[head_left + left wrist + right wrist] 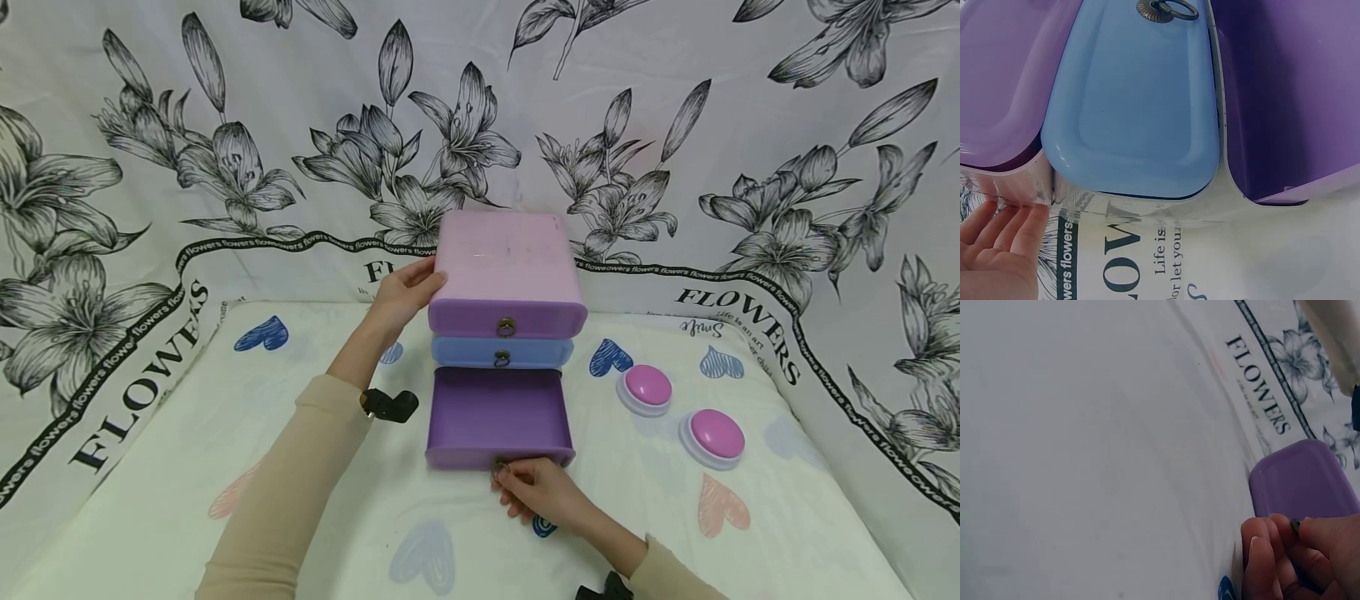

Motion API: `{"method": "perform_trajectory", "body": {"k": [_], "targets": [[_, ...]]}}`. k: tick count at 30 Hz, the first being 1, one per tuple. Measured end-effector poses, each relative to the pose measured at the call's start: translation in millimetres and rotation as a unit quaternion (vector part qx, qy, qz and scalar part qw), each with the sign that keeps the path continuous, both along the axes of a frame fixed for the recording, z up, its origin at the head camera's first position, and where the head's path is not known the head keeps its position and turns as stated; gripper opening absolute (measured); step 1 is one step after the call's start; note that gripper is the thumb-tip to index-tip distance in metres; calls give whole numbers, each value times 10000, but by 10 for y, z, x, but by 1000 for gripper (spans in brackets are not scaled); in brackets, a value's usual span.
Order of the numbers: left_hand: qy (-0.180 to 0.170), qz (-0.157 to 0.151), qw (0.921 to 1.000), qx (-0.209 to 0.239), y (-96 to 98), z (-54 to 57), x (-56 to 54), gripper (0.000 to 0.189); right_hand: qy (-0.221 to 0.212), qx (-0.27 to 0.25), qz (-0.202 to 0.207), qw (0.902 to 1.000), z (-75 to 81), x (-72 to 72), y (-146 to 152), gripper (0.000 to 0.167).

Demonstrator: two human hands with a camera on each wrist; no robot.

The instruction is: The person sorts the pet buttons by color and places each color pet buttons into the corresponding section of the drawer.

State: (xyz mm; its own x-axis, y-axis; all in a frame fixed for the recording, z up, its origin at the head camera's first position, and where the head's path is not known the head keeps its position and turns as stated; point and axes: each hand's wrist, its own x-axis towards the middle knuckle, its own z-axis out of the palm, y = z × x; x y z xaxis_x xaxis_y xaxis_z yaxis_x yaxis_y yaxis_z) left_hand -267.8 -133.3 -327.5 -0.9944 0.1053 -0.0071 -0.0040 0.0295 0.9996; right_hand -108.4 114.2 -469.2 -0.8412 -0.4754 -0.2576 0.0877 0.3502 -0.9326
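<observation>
A small three-drawer cabinet (510, 254) with a pink top stands in the middle of the head view. Its bottom purple drawer (498, 408) is pulled out, with the bare inside showing. The blue middle drawer (1135, 106) and the purple top drawer (1004, 81) are closed, each with a brass ring pull. My right hand (543, 492) pinches the ring pull (1295, 525) of the bottom drawer between thumb and fingers. Against the cabinet's left side, my left hand (407, 292) rests near the top, its fingers (1025, 234) extended along the side wall.
Two pink push buttons on white bases, a nearer button (717, 433) and a farther button (648, 386), sit right of the cabinet. A white cloth with hearts (337, 517) covers the surface. Behind hangs a flower-printed cloth (637, 50).
</observation>
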Motion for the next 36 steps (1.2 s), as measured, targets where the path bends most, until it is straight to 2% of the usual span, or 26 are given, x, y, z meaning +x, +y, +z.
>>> {"method": "perform_trajectory", "body": {"k": [14, 36], "targets": [[-15, -16, 10000, -52, -7, -5, 0, 58, 81, 142, 98, 9998, 1, 142, 1, 31], [13, -62, 10000, 39, -11, -16, -20, 59, 214, 216, 52, 9995, -43, 229, 13, 27]]}}
